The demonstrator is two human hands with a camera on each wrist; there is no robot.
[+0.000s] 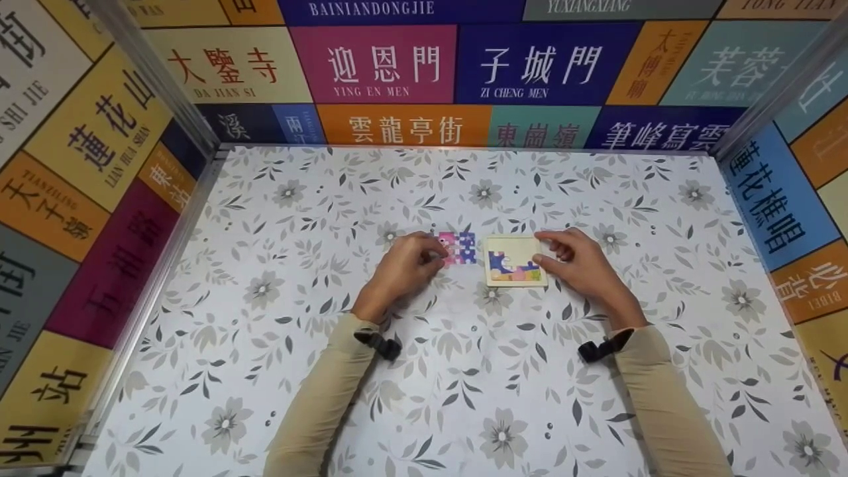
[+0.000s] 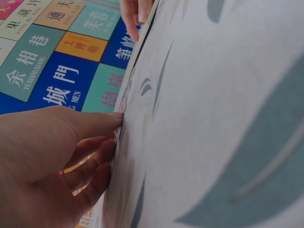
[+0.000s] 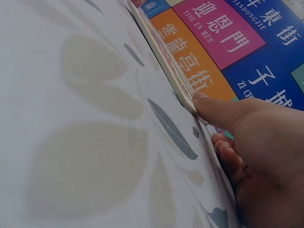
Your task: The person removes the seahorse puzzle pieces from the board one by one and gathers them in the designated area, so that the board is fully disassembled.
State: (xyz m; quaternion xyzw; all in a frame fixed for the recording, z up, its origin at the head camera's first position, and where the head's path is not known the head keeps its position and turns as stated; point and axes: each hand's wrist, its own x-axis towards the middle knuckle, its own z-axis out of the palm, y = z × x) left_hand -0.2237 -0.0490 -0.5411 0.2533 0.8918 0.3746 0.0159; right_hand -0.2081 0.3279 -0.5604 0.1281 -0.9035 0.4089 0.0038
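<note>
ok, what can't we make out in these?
Head: whether the left hand grips any of the puzzle pieces; it covers the contact itself.
Left wrist: most of the right hand, cut off by the top edge.
Right wrist: inside of the puzzle tray, seen nearly edge-on behind its rim.

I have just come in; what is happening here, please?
Someone is handling loose jigsaw pieces and a tray. The left hand is at the loose pieces, left of the tray; the right hand touches the tray's right edge. The tray is partly filled: laid pieces lie along its lower part, and the upper part is bare.
</note>
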